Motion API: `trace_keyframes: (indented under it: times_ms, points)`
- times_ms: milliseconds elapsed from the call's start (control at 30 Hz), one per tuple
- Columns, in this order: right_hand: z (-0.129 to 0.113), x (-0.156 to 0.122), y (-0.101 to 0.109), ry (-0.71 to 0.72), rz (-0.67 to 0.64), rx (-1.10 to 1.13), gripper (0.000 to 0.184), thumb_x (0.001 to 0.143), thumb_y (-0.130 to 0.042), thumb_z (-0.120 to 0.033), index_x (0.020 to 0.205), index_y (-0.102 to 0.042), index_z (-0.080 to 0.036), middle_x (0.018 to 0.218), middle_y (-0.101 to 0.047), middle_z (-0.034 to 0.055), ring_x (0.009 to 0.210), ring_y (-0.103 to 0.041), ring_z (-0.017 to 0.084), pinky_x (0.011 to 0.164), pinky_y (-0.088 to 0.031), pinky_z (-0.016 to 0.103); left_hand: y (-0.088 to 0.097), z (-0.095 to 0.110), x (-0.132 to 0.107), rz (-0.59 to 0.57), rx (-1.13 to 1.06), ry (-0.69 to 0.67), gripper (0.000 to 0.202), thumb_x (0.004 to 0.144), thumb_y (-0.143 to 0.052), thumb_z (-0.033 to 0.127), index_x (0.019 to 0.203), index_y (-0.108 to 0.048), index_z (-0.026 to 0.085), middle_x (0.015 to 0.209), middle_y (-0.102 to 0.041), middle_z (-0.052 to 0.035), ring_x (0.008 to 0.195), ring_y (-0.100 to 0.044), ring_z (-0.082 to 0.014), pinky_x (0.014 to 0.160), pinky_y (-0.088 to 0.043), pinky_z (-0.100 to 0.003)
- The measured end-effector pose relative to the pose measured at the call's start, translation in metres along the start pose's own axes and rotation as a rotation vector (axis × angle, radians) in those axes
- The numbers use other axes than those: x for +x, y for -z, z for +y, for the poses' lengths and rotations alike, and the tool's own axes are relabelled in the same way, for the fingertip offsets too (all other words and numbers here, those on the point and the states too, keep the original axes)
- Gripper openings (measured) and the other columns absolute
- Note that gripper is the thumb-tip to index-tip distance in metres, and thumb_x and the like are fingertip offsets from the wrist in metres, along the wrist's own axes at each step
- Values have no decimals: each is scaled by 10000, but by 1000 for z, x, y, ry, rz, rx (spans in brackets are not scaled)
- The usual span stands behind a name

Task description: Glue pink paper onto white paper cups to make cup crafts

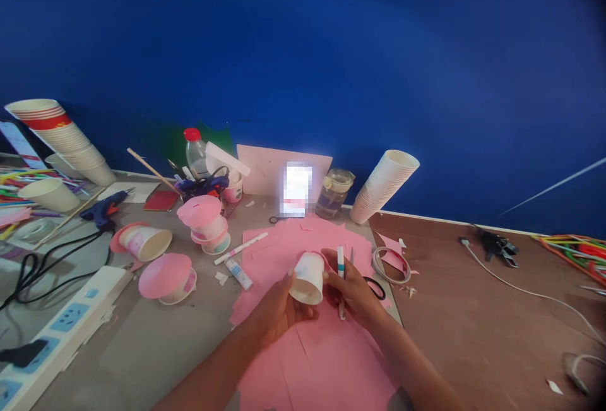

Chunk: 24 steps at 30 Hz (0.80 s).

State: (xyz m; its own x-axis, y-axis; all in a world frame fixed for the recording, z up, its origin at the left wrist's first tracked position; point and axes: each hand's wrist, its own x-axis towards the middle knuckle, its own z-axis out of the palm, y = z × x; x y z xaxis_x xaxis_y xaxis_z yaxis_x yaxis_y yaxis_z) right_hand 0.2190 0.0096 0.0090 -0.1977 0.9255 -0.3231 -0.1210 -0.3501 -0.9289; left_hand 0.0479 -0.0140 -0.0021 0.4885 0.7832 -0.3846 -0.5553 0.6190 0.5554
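Observation:
My left hand is closed around a small white paper cup, thumb on its side and fingers below. The cup is tilted with its open mouth toward me. At its far end shows the edge of a pink paper piece. My right hand is closed, with a white marker with a teal band running between its fingers; its fingertips reach the cup's right side. A pair of scissors with a black handle lies partly hidden beside that hand. Pink paper sheets spread beneath both hands.
Left stand cups with pink discs, a glue gun and a power strip. A glue tube lies nearer. Behind are a lit phone, a glass jar and stacked cups. A tape roll lies right.

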Motion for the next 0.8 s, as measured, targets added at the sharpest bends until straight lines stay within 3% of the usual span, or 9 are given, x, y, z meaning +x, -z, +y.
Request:
trace_keyframes:
  times_ms: [133, 367, 600, 800]
  points:
    - [1, -1, -4, 26, -25, -7, 611, 743, -634, -414, 1261, -431, -162, 476, -423, -91, 327, -389, 75, 230, -275, 151, 1, -1, 0, 4, -58, -18, 530, 837, -438, 568, 968, -604, 81, 732, -618, -89, 570, -531, -135, 741, -458, -401]
    - [-1, -3, -5, 11, -22, -14, 687, 717, -664, -402, 1311, -417, -160, 445, -394, -93, 348, -402, 81, 237, -309, 150, 3, -2, 1, -14, -84, -21, 532, 841, -428, 570, 972, -603, 84, 715, -617, -83, 569, -534, -140, 728, -450, -390]
    - [0, -2, -2, 9, 57, 24, 708, 725, -662, -418, 1331, -381, -181, 469, -412, -93, 364, -424, 91, 242, -330, 166, 2, -1, 2, 7, -123, 24, 546, 835, -421, 587, 940, -610, 86, 664, -616, -68, 553, -545, -151, 764, -442, -415]
    - [3, -1, 0, 47, -30, 23, 710, 729, -656, -393, 1349, -389, -170, 442, -387, -100, 340, -371, 71, 261, -290, 157, -1, 0, 1, 6, -127, 48, 530, 838, -422, 574, 937, -599, 84, 659, -619, -68, 530, -543, -153, 743, -438, -410]
